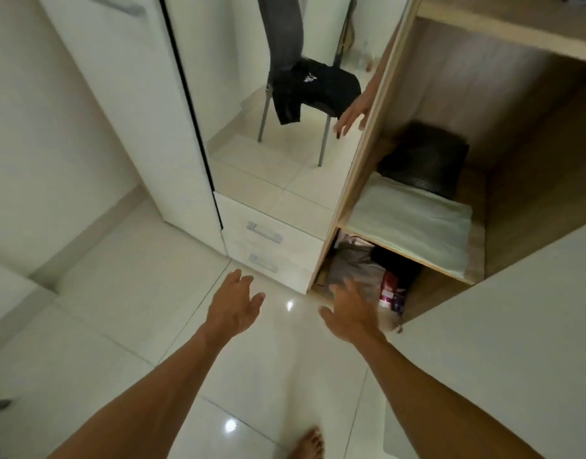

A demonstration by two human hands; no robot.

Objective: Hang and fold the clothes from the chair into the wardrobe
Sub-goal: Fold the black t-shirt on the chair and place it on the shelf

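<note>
Both hands are empty: the left hand [233, 306] and right hand [351, 309] reach forward with fingers spread and loose, grasping nothing, over the floor [119, 326] just in front of the wardrobe [361, 167]. The right hand is nearer the wardrobe's lowest bay, where grey clothes [351, 266] are bundled. On the shelf above lie a pale towel [414, 220] and, behind it, a black fold [424, 160].

The garments left to do show only in the mirror [251, 180] on the wardrobe front, left of the open bay and above the drawers [268, 233]. There a chair [322, 144] carries a black shirt [321, 87] over its seat and grey trousers [283, 34] over its back. So the real chair probably stands away from the wardrobe, out of direct view and well apart from both hands.

The step seems to be fetching the next piece. It would go best by turning from the wardrobe, taking one garment at a time, and lifting the shirt by its shoulders so it hangs flat for folding. The trousers are better taken by the waistband for hanging, and neither should drag on the floor
</note>
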